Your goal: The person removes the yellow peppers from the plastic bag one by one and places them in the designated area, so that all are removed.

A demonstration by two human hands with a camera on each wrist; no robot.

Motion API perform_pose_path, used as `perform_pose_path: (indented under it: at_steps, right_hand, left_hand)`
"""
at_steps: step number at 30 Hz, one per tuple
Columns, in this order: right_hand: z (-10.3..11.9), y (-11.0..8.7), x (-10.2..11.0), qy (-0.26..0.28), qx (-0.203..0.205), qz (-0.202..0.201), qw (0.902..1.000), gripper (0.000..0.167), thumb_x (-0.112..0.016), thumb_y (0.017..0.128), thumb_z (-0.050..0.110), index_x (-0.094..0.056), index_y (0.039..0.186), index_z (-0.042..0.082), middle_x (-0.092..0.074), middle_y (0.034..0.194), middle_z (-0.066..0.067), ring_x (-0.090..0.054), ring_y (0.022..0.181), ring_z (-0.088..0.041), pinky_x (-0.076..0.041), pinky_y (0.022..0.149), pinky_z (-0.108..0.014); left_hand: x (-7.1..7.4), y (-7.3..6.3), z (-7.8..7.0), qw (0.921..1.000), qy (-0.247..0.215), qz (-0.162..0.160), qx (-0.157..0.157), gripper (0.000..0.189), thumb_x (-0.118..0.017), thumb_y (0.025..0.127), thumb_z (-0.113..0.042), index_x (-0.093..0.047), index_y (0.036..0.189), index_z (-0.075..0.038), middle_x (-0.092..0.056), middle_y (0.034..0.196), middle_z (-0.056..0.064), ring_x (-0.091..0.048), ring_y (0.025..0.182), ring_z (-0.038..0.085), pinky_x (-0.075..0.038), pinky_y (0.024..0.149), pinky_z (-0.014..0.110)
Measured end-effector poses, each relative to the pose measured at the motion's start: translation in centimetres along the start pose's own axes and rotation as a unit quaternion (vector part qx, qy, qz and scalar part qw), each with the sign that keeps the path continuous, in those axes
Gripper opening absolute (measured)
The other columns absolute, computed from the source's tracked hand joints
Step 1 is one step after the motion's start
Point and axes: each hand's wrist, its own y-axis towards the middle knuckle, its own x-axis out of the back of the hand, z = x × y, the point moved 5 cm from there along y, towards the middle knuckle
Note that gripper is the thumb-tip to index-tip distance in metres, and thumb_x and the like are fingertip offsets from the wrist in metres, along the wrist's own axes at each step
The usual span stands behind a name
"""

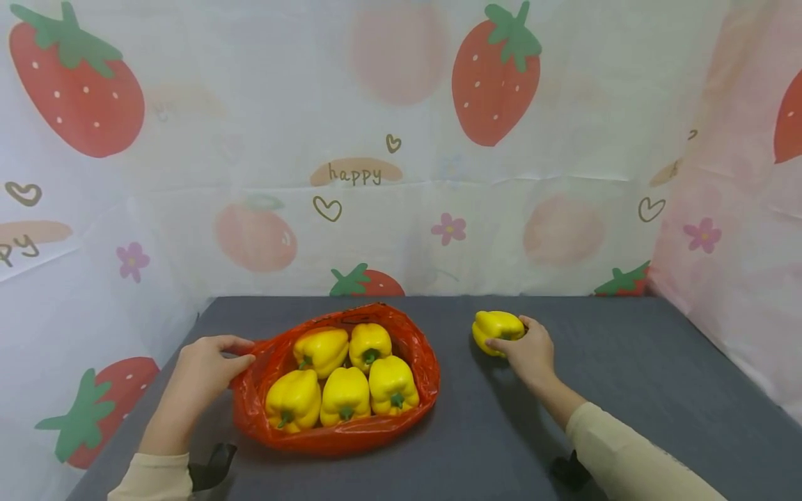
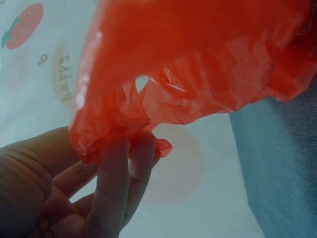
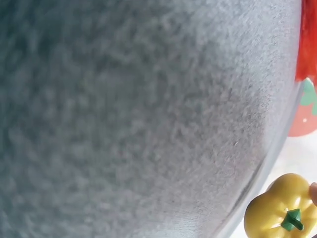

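A red plastic bag (image 1: pixel 335 440) lies wide-mouthed on the table, with several yellow bell peppers (image 1: pixel 346 395) inside, most with their green stems facing the near side. My left hand (image 1: pixel 203 372) pinches the bag's left rim; in the left wrist view its fingers (image 2: pixel 113 173) and thumb hold a gathered fold of the red plastic. To the right of the bag, my right hand (image 1: pixel 531 351) grips another yellow bell pepper (image 1: pixel 491 328) from its right side, thumb in front. The right wrist view shows this pepper (image 3: pixel 277 208) with its green stem, and only a sliver of fingertip.
A dark grey table (image 1: pixel 626 376) carries everything. White cloth walls (image 1: pixel 426 160) printed with strawberries, hearts and flowers stand behind it and at both sides. A black strap (image 1: pixel 213 467) shows at the left wrist and another dark piece (image 1: pixel 570 470) under the right sleeve.
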Motion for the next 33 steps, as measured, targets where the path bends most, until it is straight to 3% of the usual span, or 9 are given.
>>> perform_pose_path:
  at_steps: [33]
  right_hand:
    - [-0.66, 0.32, -0.51, -0.011, -0.033, 0.025, 0.9991, 0.086, -0.077, 0.085, 0.02, -0.029, 0.149, -0.012, -0.042, 0.145, -0.032, -0.048, 0.127, -0.047, -0.046, 0.104, -0.056]
  left_hand:
    - [-0.13, -0.01, 0.08, 1.0, 0.008, -0.001, -0.001, 0.036, -0.066, 0.093, -0.019, -0.066, 0.122, 0.004, -0.066, 0.117, 0.028, -0.068, 0.071, 0.014, -0.062, 0.072, 0.039]
